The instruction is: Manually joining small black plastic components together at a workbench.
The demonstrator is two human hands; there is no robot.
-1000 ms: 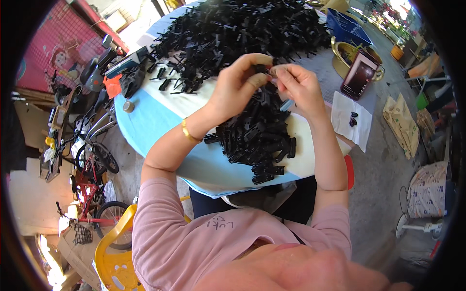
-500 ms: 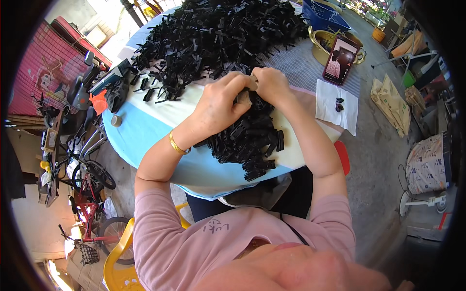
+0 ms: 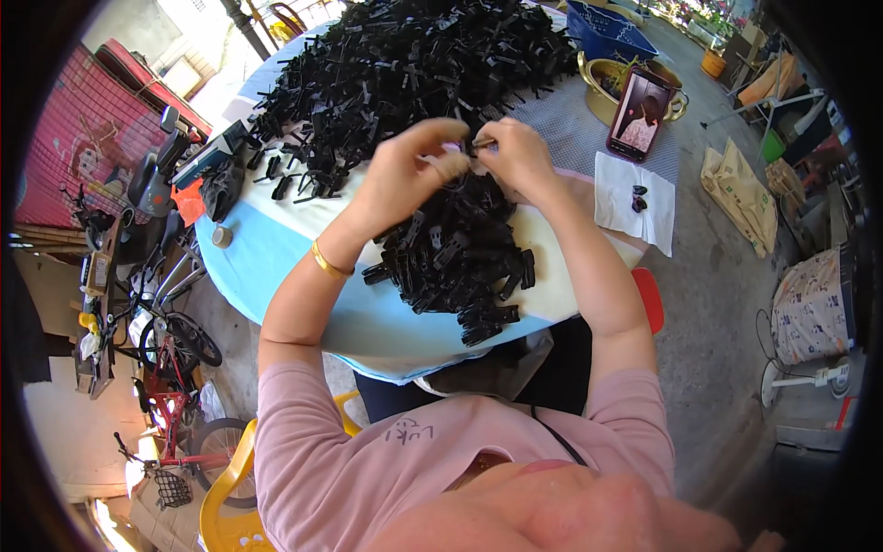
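Over the larger heap of black plastic pieces (image 3: 423, 69), both my hands meet near the middle of the table. My left hand (image 3: 409, 170) is smeared by motion, its thumb and fingers apart with a gap between them and nothing clearly held. My right hand (image 3: 520, 156) pinches a small dark piece (image 3: 484, 143) between thumb and fingertips; its exact kind is too small to tell. Below the hands lies a smaller pile of black clip-like plastic parts (image 3: 451, 253), reaching toward the table's near edge.
The round table wears a blue and cream cloth (image 3: 267, 248). At right stand a phone (image 3: 641, 115) against a gold-coloured pot (image 3: 602, 97), a white tissue (image 3: 616, 207) with small dark bits, and a blue basket (image 3: 612, 32). A small round tub (image 3: 222, 232) sits at left.
My hands were close together, gripping at one spot. Now my left hand has drawn back a little with its fingers parted, while the right still pinches. The near pile shows more.
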